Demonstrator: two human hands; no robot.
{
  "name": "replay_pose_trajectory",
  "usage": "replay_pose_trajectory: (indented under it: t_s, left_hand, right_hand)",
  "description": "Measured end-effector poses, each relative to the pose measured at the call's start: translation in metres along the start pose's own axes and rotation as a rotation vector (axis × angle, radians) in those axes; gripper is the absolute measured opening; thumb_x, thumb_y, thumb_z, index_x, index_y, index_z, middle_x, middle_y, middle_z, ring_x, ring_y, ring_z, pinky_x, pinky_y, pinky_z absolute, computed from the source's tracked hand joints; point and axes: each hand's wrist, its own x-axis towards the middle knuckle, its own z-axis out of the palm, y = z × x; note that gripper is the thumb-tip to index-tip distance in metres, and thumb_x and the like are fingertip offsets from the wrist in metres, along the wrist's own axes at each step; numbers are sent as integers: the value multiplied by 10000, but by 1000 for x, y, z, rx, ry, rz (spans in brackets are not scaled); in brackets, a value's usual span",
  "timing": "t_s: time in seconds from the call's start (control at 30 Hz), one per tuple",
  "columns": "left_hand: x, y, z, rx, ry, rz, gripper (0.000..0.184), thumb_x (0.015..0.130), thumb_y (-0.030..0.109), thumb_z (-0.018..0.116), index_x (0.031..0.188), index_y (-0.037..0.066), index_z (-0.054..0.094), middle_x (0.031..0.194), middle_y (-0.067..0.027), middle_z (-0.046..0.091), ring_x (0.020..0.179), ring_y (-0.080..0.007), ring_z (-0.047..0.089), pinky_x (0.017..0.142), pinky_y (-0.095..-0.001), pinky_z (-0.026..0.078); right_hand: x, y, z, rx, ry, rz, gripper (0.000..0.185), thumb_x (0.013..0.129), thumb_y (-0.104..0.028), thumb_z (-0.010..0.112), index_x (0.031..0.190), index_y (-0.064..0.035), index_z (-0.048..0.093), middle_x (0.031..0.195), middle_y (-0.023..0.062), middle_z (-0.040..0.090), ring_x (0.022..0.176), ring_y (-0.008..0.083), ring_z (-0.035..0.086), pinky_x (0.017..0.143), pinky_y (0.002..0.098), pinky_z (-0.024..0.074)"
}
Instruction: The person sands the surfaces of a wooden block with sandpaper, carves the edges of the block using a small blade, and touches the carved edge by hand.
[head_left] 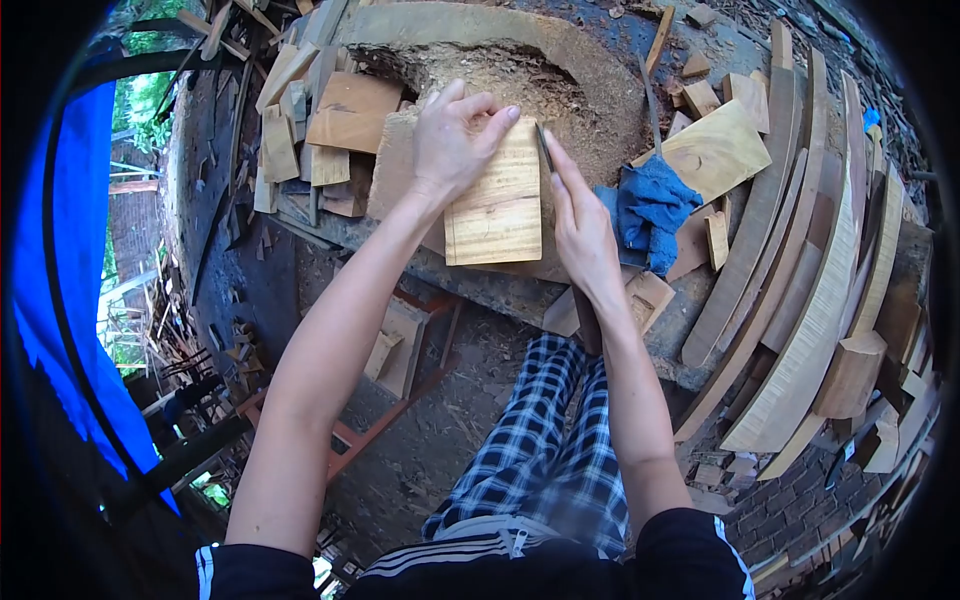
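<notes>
A pale rectangular wooden board (500,200) stands tilted on the workbench, its broad grained face toward me. My left hand (460,140) is closed at the board's upper left, thumb along the top edge; its other fingers are partly hidden behind. At the right edge of the board, my right hand (582,225) is wrapped round a knife with a narrow dark blade (545,148). The blade lies close against the board's upper right corner; whether it touches, I cannot tell. A long dark handle (588,322) runs back beneath my right forearm.
A blue cloth (655,205) lies right of my right hand, beside a pale flat board (710,150). Wood offcuts (350,110) pile up at the left. Long curved planks (810,330) are stacked at the right. A reddish frame (400,405) stands below the bench.
</notes>
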Motion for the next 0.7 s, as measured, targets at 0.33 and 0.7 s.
replay_pose_trajectory:
  t_s: [0.33, 0.7]
  left_hand:
    - [-1, -1, 0, 28, 1, 2, 336, 892, 396, 700, 855, 64, 738, 766, -67, 512, 801, -230, 543, 709, -378, 436]
    - [2, -5, 4, 19, 20, 27, 346, 890, 401, 704, 860, 57, 734, 748, -72, 510, 784, -222, 548, 699, -375, 440]
  right_hand:
    - [-3, -2, 1, -23, 2, 25, 436, 1040, -171, 417, 1475, -178, 451, 1387, 189, 550, 1260, 398, 522, 1017, 437, 464]
    - [-2, -2, -4, -102, -15, 52, 451, 1039, -194, 435, 1484, -269, 429, 1347, 169, 583, 1183, 422, 562, 950, 475, 500]
